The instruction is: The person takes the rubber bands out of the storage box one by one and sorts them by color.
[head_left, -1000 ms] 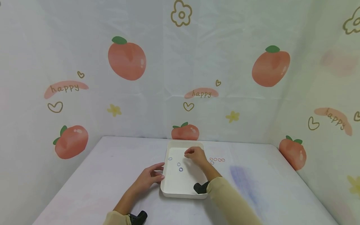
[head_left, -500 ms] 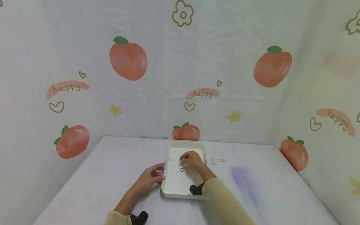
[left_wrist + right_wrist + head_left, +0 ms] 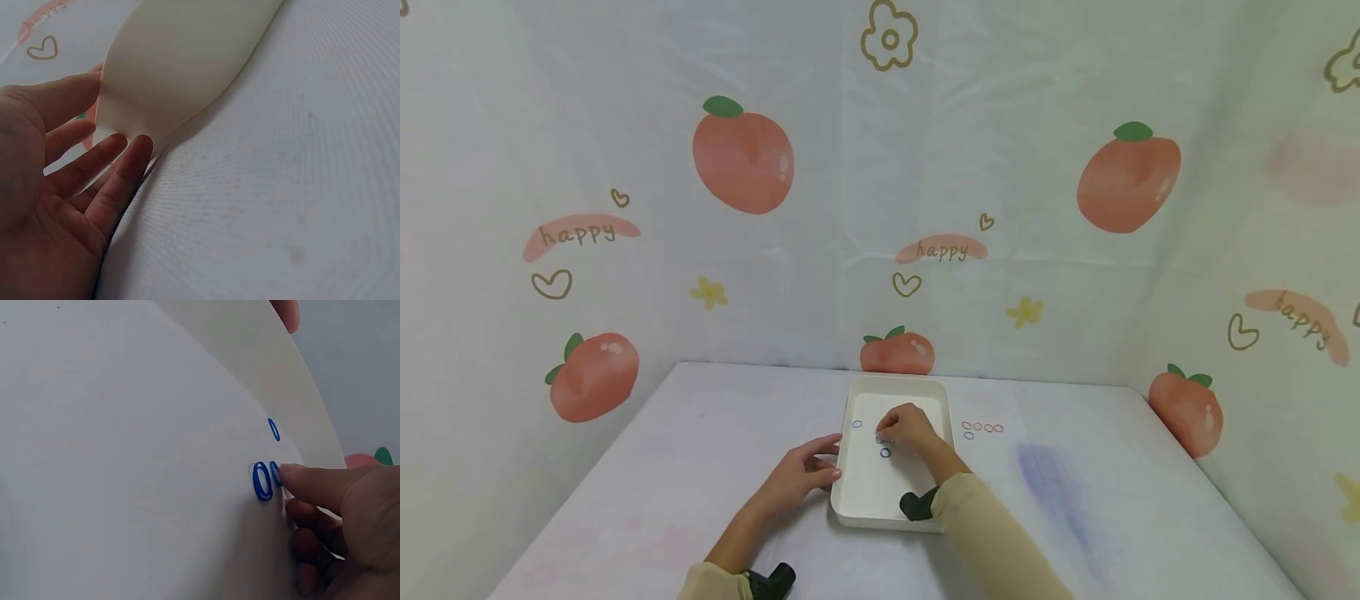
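Observation:
A white rectangular tray (image 3: 850, 518) rests on the table, with thin blue rings inside. My right hand (image 3: 910, 427) reaches into it, and the thumb and curled fingers pinch at a blue ring (image 3: 275, 474); the thumb covers part of this ring. Close by lies a thicker-looking blue ring (image 3: 262, 481), and farther off, by the tray's left wall, another blue ring (image 3: 857, 424). My left hand (image 3: 805, 468) rests its fingertips against the tray's outer left side, fingers loosely bent, as the left wrist view also shows.
Right of the tray, several red rings (image 3: 977, 427) lie in a row on the white-covered table (image 3: 700, 475), with one blue ring (image 3: 968, 436) just in front of them. A printed cloth (image 3: 820, 208) hangs behind the table. Both wrists carry black devices.
My right hand has moved left and down inside the tray to the middle blue ring, and over the last half second it has barely shifted. The left hand stays at the tray's side.

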`<state>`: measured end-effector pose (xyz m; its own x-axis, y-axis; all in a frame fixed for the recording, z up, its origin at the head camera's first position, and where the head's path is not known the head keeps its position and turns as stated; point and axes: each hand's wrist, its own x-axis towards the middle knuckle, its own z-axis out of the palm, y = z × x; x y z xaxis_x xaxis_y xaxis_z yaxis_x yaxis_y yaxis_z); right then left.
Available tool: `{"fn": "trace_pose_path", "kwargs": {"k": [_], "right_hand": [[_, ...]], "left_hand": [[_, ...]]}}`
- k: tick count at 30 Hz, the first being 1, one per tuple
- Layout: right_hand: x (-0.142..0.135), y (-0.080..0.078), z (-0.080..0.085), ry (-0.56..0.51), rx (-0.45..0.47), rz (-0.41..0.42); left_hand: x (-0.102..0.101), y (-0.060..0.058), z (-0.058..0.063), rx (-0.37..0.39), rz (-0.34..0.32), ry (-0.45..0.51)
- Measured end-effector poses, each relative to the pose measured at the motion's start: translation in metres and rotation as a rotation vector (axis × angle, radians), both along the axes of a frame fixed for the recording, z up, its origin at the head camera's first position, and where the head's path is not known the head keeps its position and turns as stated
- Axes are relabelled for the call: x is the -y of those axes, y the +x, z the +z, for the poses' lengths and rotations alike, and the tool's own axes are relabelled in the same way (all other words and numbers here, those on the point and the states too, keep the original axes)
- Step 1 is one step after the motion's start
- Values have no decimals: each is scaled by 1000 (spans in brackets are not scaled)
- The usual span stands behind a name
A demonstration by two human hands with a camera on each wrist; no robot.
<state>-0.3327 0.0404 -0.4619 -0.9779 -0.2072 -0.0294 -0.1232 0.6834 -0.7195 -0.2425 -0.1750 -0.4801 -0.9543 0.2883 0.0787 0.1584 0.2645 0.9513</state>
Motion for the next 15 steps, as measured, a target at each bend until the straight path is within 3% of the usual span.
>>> {"fn": "trace_pose_path", "kwargs": {"k": [15], "right_hand": [[3,-4,1,118,-8,69]], "left_hand": [[0,0,0,-4,7,-20]]}}
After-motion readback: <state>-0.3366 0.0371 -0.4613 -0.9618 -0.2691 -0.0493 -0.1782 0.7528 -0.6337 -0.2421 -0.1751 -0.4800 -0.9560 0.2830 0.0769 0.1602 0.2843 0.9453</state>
